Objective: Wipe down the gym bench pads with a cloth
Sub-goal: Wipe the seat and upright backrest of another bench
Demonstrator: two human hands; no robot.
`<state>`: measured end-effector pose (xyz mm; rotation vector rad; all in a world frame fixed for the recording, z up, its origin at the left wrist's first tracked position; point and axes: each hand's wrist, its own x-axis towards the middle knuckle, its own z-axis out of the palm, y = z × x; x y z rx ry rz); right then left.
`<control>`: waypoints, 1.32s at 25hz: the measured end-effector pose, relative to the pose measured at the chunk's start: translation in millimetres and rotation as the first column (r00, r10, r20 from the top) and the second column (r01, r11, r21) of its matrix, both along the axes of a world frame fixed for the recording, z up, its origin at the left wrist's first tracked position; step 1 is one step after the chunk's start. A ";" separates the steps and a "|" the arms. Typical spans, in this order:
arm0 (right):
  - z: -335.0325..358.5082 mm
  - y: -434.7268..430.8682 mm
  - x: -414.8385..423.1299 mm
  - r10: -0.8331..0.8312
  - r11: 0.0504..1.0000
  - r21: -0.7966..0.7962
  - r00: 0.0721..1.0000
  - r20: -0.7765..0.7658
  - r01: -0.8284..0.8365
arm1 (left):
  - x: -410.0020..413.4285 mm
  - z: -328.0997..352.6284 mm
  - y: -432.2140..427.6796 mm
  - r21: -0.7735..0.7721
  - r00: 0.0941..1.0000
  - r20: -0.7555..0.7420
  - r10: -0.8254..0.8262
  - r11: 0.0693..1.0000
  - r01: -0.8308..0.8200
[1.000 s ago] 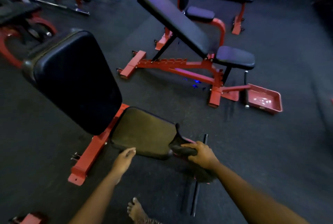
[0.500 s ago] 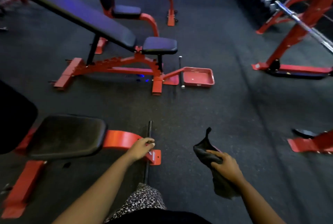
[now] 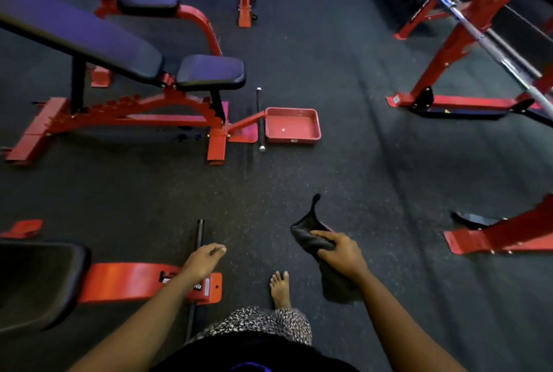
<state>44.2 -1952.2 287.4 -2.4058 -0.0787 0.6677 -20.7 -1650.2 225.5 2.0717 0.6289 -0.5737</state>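
Two benches show: the right grip (image 3: 341, 255) holds the dark cloth (image 3: 308, 234) at lower centre, off the near pad (image 3: 36, 279) at lower left, the left grip (image 3: 203, 261) hangs loose and empty, so the step seems between pads, next needing a carry to the upper-left bench (image 3: 89, 39).

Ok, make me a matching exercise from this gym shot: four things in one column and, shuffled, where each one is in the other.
Things: 1 cloth; 2 red tray; 3 silver barbell; 4 bare foot.
Places: A across the red rack, upper right; B on the floor between the left hand and right hand; C gripped in the right hand; D on the floor beside the incline bench base.
Pairs: 1-C; 2-D; 3-A; 4-B.
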 end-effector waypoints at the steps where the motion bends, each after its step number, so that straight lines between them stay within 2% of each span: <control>1: 3.8 7.3 30.7 0.036 0.999 0.023 0.999 -0.014 -0.036 | 22.8 4.5 -0.2 0.020 0.999 -0.012 0.032 0.999 -0.032; 5: 18.9 25.4 140.9 0.205 0.974 0.100 0.979 0.001 -0.204 | 112.0 20.5 13.3 0.021 0.988 0.020 0.150 0.988 -0.151; 9: 15.8 25.6 239.8 0.294 0.956 0.012 0.955 -0.027 -0.294 | 182.5 29.4 30.9 -0.011 0.959 -0.004 0.282 0.959 -0.282; 14: -3.9 50.1 372.7 0.446 0.886 -0.109 0.892 -0.075 -0.451 | 240.1 15.9 45.6 -0.058 0.869 -0.087 0.488 0.868 -0.493; 17: -10.5 85.6 450.8 0.520 0.833 -0.154 0.847 -0.108 -0.531 | 270.8 11.4 49.3 -0.061 0.760 -0.110 0.641 0.759 -0.649; 21: -14.8 159.7 533.9 0.710 0.675 -0.144 0.690 -0.142 -0.724 | 309.9 12.3 63.5 -0.128 0.518 -0.083 0.851 0.506 -0.853; 23: -11.1 211.9 569.7 0.779 0.610 -0.103 0.618 -0.107 -0.786 | 332.9 11.9 80.8 -0.156 0.444 -0.109 0.889 0.426 -0.891; 26: -0.8 296.5 617.3 0.805 0.592 -0.023 0.592 -0.018 -0.806 | 376.2 9.0 126.8 -0.168 0.471 -0.116 0.875 0.450 -0.877; 28: 7.9 344.1 645.7 0.787 0.615 -0.002 0.614 0.057 -0.788 | 413.9 5.1 171.3 -0.162 0.510 -0.092 0.855 0.493 -0.855; 33: 31.9 419.7 710.9 0.716 0.698 -0.020 0.696 0.042 -0.716 | 527.7 13.9 280.2 -0.107 0.718 -0.072 0.692 0.711 -0.695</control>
